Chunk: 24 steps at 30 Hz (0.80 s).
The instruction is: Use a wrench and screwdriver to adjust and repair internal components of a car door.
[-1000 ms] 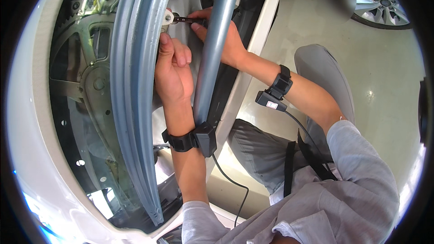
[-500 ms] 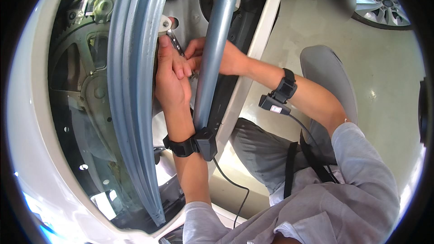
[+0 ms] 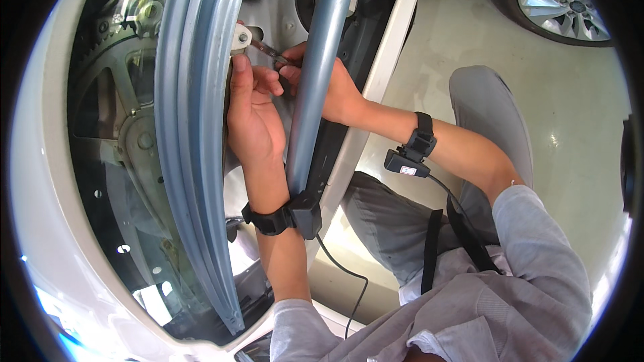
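From my remote seat I watch the right hand point(image 3: 341, 97) reach behind the smooth blue-grey metal tube point(image 3: 316, 60). Its grip pinches the slim, dark metal hand tool point(image 3: 272, 53) near one end, though the tube hides part of the fingers. The tool lies in the gap between the tube and the ribbed blue-grey metal beam point(image 3: 194, 107), its far end right by the white rounded bracket point(image 3: 236, 35) with a round stud head point(image 3: 243, 38). I cannot tell whether that end is seated on the stud head.

The left hand point(image 3: 258, 124) sits palm up beside the beam, thumb raised just below the bracket, other visible fingers loosely curled. I cannot tell whether its grip closes on anything behind the bracket.

Slipping worries me most: if the tool is only partly engaged, a hard pull could throw it off and drive the right knuckles into the tube. The left fingers lie near the tool's path, so a sudden swing could strike them. A pinch that loosens might drop the tool into the door cavity point(image 3: 245, 181) below. I would also mind the black box on the left wrist point(image 3: 306, 214), close against the tube: a twist of that forearm could knock it, or drag its thin black cable point(image 3: 349, 275) onto an edge.
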Each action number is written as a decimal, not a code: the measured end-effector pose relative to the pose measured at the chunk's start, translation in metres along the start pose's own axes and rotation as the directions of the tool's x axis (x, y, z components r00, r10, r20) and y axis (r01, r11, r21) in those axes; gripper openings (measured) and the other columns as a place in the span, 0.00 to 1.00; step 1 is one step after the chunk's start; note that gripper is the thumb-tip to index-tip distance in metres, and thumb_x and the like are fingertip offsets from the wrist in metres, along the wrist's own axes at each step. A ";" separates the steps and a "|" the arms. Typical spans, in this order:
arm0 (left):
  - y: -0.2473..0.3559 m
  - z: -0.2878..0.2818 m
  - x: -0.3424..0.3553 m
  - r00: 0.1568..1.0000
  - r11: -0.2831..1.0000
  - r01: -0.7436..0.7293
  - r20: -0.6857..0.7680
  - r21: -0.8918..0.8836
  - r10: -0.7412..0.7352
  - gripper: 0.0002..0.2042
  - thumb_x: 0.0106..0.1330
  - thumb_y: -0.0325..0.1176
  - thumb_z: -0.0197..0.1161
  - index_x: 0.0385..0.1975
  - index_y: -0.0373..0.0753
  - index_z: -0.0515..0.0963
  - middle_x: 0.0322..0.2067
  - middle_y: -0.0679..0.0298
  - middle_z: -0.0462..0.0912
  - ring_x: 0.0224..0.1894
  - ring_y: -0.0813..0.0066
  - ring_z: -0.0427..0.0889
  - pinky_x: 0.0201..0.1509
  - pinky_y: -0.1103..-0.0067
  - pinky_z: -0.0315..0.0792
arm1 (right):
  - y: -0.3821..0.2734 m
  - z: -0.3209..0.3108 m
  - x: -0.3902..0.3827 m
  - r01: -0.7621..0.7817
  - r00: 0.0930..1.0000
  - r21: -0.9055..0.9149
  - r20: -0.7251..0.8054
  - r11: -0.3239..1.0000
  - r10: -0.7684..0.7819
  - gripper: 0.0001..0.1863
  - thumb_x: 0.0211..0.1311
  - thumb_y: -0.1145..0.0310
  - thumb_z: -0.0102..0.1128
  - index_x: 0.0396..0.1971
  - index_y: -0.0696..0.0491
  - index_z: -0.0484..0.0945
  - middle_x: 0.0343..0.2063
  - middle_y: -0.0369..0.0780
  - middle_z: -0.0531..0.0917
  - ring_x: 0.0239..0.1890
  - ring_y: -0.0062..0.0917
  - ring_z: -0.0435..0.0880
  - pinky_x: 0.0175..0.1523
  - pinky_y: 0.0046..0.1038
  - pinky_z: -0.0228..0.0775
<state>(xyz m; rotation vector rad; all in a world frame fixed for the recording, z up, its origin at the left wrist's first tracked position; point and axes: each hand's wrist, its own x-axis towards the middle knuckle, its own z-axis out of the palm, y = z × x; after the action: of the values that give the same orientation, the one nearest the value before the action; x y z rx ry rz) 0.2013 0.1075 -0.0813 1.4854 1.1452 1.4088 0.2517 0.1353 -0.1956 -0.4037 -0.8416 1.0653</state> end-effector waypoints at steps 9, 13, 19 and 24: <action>-0.008 -0.012 0.000 0.993 0.994 -0.031 0.110 -0.109 0.043 0.11 0.65 0.40 0.52 0.33 0.37 0.72 0.23 0.61 0.77 0.22 0.80 0.68 0.30 0.83 0.64 | -0.003 -0.005 0.005 -0.033 0.997 0.082 0.076 0.996 0.027 0.14 0.61 0.66 0.52 0.41 0.60 0.74 0.30 0.37 0.81 0.29 0.17 0.74 0.34 0.22 0.68; -0.007 -0.008 -0.002 0.996 0.998 -0.046 0.068 -0.052 0.049 0.13 0.65 0.39 0.53 0.40 0.35 0.72 0.24 0.61 0.78 0.20 0.81 0.68 0.28 0.84 0.63 | -0.012 -0.014 0.012 -0.103 0.960 -0.043 0.257 0.994 0.110 0.13 0.64 0.67 0.48 0.45 0.58 0.72 0.36 0.36 0.79 0.30 0.14 0.72 0.35 0.19 0.67; -0.002 -0.003 -0.004 0.995 0.985 -0.088 0.066 0.145 0.079 0.20 0.67 0.40 0.47 0.54 0.33 0.63 0.58 0.61 0.64 0.18 0.87 0.65 0.21 0.89 0.60 | -0.009 -0.013 0.015 -0.130 0.952 0.035 0.283 0.991 0.115 0.13 0.65 0.64 0.46 0.40 0.57 0.73 0.29 0.32 0.76 0.26 0.12 0.68 0.32 0.18 0.64; -0.004 -0.006 -0.005 0.995 0.998 -0.056 0.089 0.008 0.055 0.20 0.65 0.38 0.51 0.53 0.32 0.66 0.42 0.62 0.78 0.15 0.83 0.69 0.21 0.85 0.61 | -0.006 -0.015 0.017 -0.180 0.933 0.098 0.332 0.979 0.139 0.13 0.66 0.64 0.44 0.38 0.57 0.74 0.24 0.33 0.73 0.25 0.13 0.68 0.31 0.18 0.63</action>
<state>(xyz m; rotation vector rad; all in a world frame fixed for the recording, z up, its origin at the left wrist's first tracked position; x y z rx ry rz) 0.1953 0.1040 -0.0858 1.5824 1.0654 1.3622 0.2708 0.1497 -0.1947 -0.1924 -1.0385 1.3535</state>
